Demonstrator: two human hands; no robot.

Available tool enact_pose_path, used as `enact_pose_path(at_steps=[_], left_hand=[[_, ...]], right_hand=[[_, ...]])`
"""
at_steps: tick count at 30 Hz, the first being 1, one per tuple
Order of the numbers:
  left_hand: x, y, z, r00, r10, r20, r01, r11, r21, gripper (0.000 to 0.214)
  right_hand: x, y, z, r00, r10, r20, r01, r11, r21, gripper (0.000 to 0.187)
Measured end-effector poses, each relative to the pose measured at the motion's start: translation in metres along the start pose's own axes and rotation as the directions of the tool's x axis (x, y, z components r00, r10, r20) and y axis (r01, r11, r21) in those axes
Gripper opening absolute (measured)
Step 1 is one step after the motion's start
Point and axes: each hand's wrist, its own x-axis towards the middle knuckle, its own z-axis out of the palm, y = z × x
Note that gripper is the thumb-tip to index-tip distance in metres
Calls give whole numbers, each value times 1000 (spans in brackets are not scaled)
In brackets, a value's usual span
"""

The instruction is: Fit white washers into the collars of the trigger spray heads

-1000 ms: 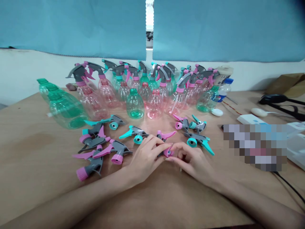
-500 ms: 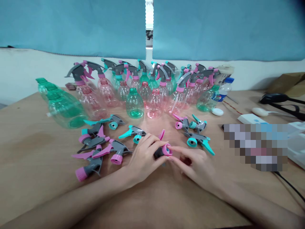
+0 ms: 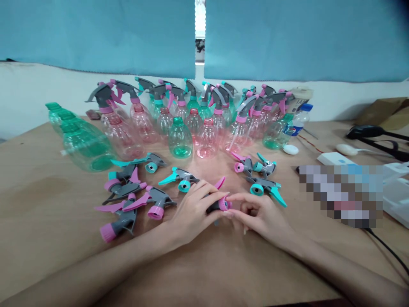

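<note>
Near the table's front, my left hand [image 3: 195, 209] is closed around the grey body of a spray trigger head [image 3: 213, 204] that has a pink collar and a pink lever. Thumb and forefinger of my right hand [image 3: 263, 215] pinch that pink collar from the right. The collar's opening faces right, toward my right palm. Left of my hands lie several loose trigger heads, with a pink-collared one [image 3: 155, 212] closest to my left wrist. Beyond my right hand lies a turquoise-collared trigger head [image 3: 262, 189] among others.
Uncapped bottles, a green one [image 3: 180, 138] and a pink one [image 3: 207, 140] among them, stand beyond my hands. Several bottles with trigger heads fill the back. A blue-capped bottle [image 3: 299, 123], a white round object [image 3: 290, 149] and a cable [image 3: 388, 251] are on the right.
My right fingers have shifted slightly on the pink collar, and the trigger head has turned so that its opening faces more to the right. The camera view has moved a little.
</note>
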Motion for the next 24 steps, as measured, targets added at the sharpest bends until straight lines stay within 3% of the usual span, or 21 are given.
enact_pose_path(at_steps=[6, 14, 24], left_hand=[[0, 0, 1, 999, -39, 6, 39, 998, -45, 23], [0, -1, 1, 1000, -5, -6, 4, 1000, -26, 21], [-1, 1, 0, 998, 13, 57, -14, 1000, 11, 18]], right_hand=[[4, -1, -1, 1000, -16, -13, 15, 1000, -12, 21], [-1, 0, 2, 993, -100, -65, 95, 993, -75, 19], [1, 4, 2, 990, -136, 30, 137, 989, -47, 22]])
